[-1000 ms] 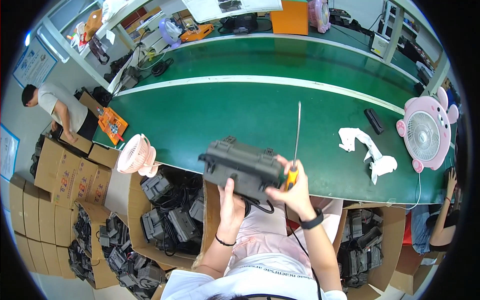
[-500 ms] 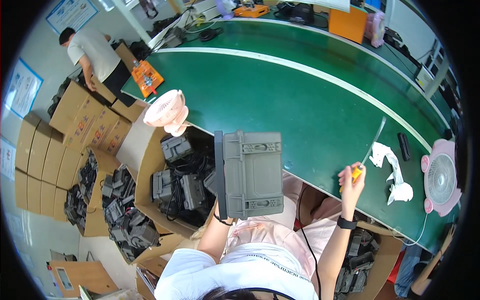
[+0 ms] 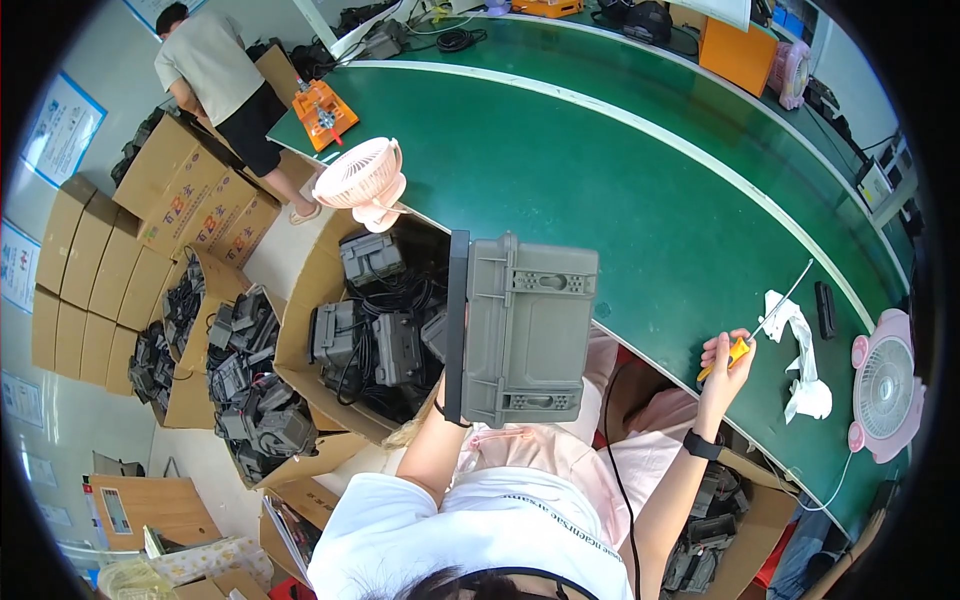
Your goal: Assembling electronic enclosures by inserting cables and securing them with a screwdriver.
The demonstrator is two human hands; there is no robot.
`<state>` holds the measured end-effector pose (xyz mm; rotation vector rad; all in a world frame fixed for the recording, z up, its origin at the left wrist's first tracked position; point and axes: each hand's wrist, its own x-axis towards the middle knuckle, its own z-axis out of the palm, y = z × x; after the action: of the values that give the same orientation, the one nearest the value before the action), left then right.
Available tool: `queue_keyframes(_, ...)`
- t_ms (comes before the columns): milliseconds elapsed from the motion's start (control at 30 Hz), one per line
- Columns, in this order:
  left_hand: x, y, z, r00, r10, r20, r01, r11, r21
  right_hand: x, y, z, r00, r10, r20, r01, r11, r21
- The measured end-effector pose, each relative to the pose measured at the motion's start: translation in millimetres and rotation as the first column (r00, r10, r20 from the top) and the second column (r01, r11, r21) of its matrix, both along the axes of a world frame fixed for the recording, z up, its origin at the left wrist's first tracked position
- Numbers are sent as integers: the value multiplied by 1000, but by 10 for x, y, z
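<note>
In the head view, the step in hand looks like handling and checking a grey case (image 3: 535,330) while a screwdriver (image 3: 739,349) is held out to the side. To do this well, the person should support the case evenly from behind, since it looks bulky for a one-sided grip, and tilt it gently so the broad face can be checked. The tool is best pointed away from the body and the case, as it is here. If a screw is to be worked, resting the case on the green surface (image 3: 620,180) would probably be steadier than holding it in mid-air.

The right hand (image 3: 728,370) is closed around the yellow handle, its shaft reaching toward the white cloth (image 3: 808,398). The left forearm (image 3: 425,455) goes up behind the case; the left hand is hidden there, so its grip cannot be told.

The case is raised before the person, near the surface's edge and beside an open carton (image 3: 300,330). Its face is matte grey with raised ribs, two slotted strips across it and a dark slab along its left side.
</note>
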<state>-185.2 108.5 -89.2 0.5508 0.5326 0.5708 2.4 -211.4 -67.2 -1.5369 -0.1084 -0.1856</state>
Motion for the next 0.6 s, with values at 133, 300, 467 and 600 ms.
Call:
queue_keyframes(133, 55, 135, 32, 1000, 13, 11, -13, 1000, -14, -5, 9, 8, 1000, -1, 3, 2, 1000, -11)
queue_keyframes(300, -271, 114, -44, 999, 48, 12, -47, 998, -47, 12, -4, -9, 1000, 6, 22, -5, 1000, -31)
queue_keyframes(467, -455, 218, -61, 996, 85, 13, -83, 994, -75, 46, -15, -47, 999, -4, 36, 5, 1000, -31)
queue_keyframes(600, -527, 361, -67, 993, 118, 10, -117, 989, -95, 62, -10, -77, 999, 22, 43, -21, 999, -32)
